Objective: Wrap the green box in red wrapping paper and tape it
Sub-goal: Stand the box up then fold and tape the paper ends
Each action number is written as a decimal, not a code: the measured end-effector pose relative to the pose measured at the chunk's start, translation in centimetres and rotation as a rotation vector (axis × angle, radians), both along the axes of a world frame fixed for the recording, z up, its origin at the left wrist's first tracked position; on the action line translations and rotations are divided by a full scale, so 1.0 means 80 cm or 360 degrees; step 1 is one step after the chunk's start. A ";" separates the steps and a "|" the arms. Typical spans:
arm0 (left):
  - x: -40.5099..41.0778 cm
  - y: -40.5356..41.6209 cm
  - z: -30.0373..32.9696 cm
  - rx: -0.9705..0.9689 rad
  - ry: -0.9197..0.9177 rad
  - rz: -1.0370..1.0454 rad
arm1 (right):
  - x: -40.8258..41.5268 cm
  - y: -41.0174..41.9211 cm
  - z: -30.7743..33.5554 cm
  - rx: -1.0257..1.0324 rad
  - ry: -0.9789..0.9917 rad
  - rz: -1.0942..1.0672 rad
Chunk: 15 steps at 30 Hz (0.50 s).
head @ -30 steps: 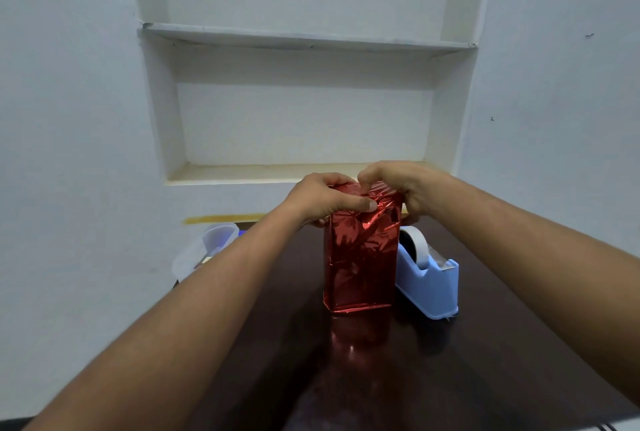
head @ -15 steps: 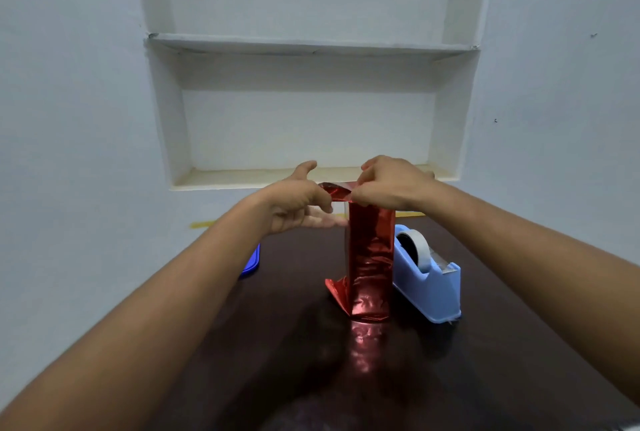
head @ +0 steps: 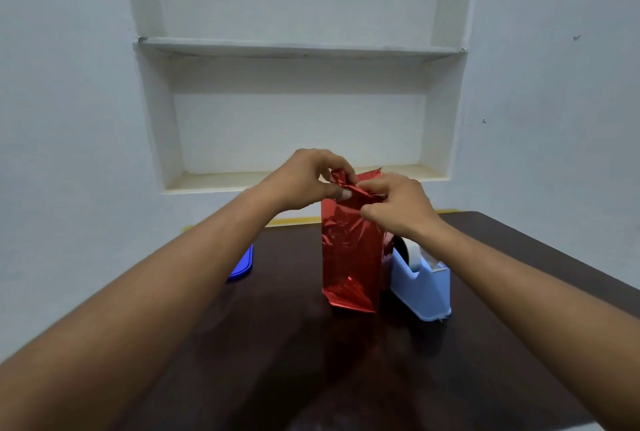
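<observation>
Mostly, the wrapping looks done: the tall box in shiny red foil wrapping paper [head: 349, 250] stands upright on the dark glossy wooden desk [head: 277, 361], directly under my hands, and none of the green box shows through anywhere I can see. The sides and the bottom end look covered, the bottom fold creased against the desk. What I judge is left is the top end. My left hand [head: 308, 177] pinches a crumpled flap of foil at the top, thumb pressed on it, while my right hand [head: 398, 205] curls its fingers round the loose paper just beside it. One corner of foil stands up behind my hands, not yet folded down. I cannot make out any tape on the paper. The pale blue plastic tape dispenser [head: 420, 281] sits below my right hand, just beside the box.
</observation>
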State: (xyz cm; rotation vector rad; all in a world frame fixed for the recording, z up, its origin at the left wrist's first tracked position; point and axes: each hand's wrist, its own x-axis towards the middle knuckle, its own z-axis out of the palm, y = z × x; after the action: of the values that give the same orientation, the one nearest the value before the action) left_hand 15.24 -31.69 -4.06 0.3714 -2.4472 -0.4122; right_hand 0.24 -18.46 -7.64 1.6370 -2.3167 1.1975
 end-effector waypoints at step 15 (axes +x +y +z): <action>-0.025 -0.004 0.046 0.0303 0.0134 0.0007 | -0.027 -0.005 -0.009 -0.0201 -0.0726 0.0397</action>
State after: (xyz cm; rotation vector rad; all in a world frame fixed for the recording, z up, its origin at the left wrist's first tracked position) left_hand 13.21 -32.04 -0.40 0.4304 -2.3318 -0.6486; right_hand -1.92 -18.89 -8.35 1.8005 -2.2443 1.9054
